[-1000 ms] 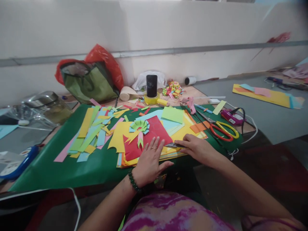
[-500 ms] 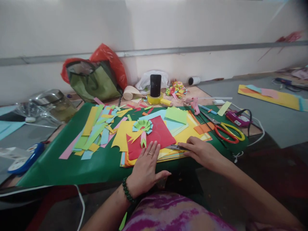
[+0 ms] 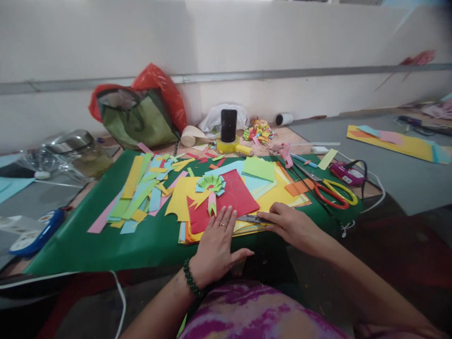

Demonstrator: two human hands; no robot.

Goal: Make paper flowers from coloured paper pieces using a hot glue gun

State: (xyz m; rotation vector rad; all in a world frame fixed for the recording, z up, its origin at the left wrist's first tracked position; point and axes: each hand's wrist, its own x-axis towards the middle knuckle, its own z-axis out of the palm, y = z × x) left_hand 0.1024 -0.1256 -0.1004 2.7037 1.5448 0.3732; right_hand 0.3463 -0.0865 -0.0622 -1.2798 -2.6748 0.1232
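My left hand (image 3: 219,245) lies flat, fingers stretched out, on the near edge of a red paper sheet (image 3: 240,193). Just beyond its fingertips is a paper rosette (image 3: 211,184) in green and blue, with a pink and green tail. Faint curved lines show on the red sheet. Under it is a stack of coloured paper (image 3: 278,188), mostly yellow. My right hand (image 3: 289,228) has its fingers closed on the dark end of a slim grey metal tool (image 3: 251,219), which lies low over the stack; its exact kind is not clear.
Paper strips (image 3: 141,188) cover the left of the green mat (image 3: 106,249). To the right lie large scissors (image 3: 334,193), a pink glue gun (image 3: 286,155) and a purple device (image 3: 348,173). A phone (image 3: 229,126) stands at the back. A glass jar (image 3: 83,155) and blue tape dispenser (image 3: 38,233) are left.
My right hand has shifted slightly left with the metal tool, nearer my left hand. My left hand still rests on the red sheet. The camera view has moved a little.
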